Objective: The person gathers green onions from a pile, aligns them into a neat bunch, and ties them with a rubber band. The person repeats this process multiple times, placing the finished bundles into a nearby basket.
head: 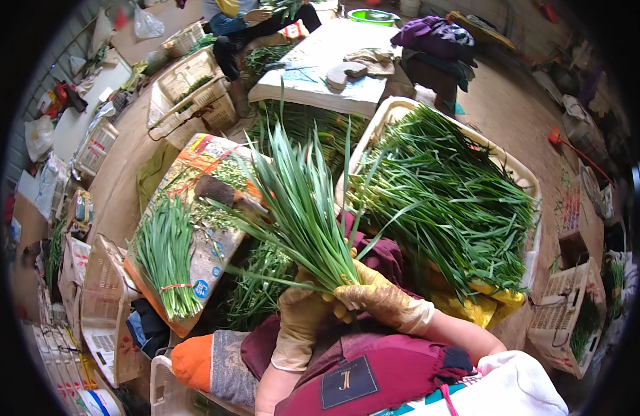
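Note:
A bunch of long green leafy stalks (304,208), like garlic chives, fans upward from both gloved hands. My right hand (377,296), in a stained yellowish glove, grips the bunch near its pale lower ends. Against the same lower ends, from the left, lies my left hand (301,312), its fingers partly hidden. Left of them, a bunch tied with a red band (174,260) lies on a board covered with printed sacking (216,255). A dark-bladed tool with a wooden handle (221,192) rests there among trimmings. To the right, a large pale plastic crate (530,197) holds loose green stalks (444,203).
A white-covered table (309,57) stands ahead, with a curved grey object (346,74) on it. A seated person (236,26) is beyond it at the upper left. Plastic crates (195,99) stand on both sides. More greens (262,286) lie below the board's right edge.

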The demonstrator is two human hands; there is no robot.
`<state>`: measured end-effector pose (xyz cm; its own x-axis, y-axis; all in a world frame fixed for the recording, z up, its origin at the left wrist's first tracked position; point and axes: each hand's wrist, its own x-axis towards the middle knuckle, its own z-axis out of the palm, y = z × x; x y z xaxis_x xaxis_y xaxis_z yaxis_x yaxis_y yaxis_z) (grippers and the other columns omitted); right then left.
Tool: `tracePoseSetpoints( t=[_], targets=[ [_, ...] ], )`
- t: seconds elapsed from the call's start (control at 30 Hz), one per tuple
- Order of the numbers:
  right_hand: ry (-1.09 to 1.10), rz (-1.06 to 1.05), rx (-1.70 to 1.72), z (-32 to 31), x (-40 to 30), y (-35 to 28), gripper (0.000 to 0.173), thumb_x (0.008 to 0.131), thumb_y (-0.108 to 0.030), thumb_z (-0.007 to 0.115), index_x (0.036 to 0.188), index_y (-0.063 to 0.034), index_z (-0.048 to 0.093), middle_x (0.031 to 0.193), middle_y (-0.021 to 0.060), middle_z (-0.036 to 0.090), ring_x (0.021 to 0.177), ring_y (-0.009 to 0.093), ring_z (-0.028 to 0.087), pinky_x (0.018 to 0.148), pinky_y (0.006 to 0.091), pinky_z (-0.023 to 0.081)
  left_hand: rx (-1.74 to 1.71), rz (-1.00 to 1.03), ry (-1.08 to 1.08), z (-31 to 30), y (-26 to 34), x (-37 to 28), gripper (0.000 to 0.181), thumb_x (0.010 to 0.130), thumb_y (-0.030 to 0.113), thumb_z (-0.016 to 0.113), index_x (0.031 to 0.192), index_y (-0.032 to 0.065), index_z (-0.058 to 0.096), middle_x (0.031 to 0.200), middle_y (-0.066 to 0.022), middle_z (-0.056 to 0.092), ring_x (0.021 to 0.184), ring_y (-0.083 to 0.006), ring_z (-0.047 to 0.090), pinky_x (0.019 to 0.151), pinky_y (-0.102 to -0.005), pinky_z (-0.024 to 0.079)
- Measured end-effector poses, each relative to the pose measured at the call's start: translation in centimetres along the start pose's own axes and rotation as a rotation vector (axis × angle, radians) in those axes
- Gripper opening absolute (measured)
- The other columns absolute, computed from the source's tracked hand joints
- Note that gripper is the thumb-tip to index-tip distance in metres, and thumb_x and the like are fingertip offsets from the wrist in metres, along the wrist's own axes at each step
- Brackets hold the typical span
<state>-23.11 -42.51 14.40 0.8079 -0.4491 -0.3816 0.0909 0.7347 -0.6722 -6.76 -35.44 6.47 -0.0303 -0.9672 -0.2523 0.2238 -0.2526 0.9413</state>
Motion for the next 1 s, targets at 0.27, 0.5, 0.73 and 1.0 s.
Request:
tracePoseSetpoints(
  t=[0.27,0.5,0.73,1.0],
  targets=[
    [0.188,-0.156,-1.46,1.7,2.6,-1.4,0.061,0.082,-0.035,0.066,0.127,-0.0033,0.04,0.081,0.0199,0.064,0.069,0.033,0.066,0.06,0.0421,0.053,-0.675,0.25,0.095,1.6,4.4,0.3,0.083,0.081,0.051,0.069,0.137,-0.0021,0.04,0.133,-0.0196,0.051,0.118,-0.029,0.054,0.102,-0.042,0.043],
    [0.109,-0.371,-1.629,5.5,5.3,-0.4,0.057,0.084,-0.04,0.064,0.125,-0.0062,0.045,0.066,0.016,0.061,0.058,0.031,0.064,0.049,0.0396,0.05,-0.963,0.389,0.164,-0.4,4.9,-0.8,0.101,0.074,0.08,0.048,0.143,0.0076,0.034,0.139,-0.0171,0.044,0.124,-0.0345,0.047,0.103,-0.0517,0.04],
    [-0.185,0.256,-0.403,3.8,8.8,-0.4,0.034,0.093,-0.034,0.058,0.114,-0.008,0.052,0.07,0.0051,0.061,0.052,0.015,0.06,0.041,0.0243,0.047,-1.44,0.535,0.114,-3.0,0.8,-2.5,0.106,0.071,0.08,0.052,0.145,0.0074,0.028,0.147,-0.0159,0.032,0.132,-0.0327,0.033,0.112,-0.051,0.023],
    [-0.276,0.318,0.228,1.7,12.2,3.4,0.034,0.097,-0.036,0.05,0.107,-0.0044,0.057,0.076,0.0108,0.065,0.06,0.022,0.063,0.056,0.0326,0.054,-1.328,0.424,0.303,-4.4,-0.9,-2.8,0.093,0.076,0.079,0.045,0.13,0.0026,0.044,0.119,-0.0204,0.055,0.081,-0.0359,0.057,0.064,-0.0488,0.05]
  ],
)
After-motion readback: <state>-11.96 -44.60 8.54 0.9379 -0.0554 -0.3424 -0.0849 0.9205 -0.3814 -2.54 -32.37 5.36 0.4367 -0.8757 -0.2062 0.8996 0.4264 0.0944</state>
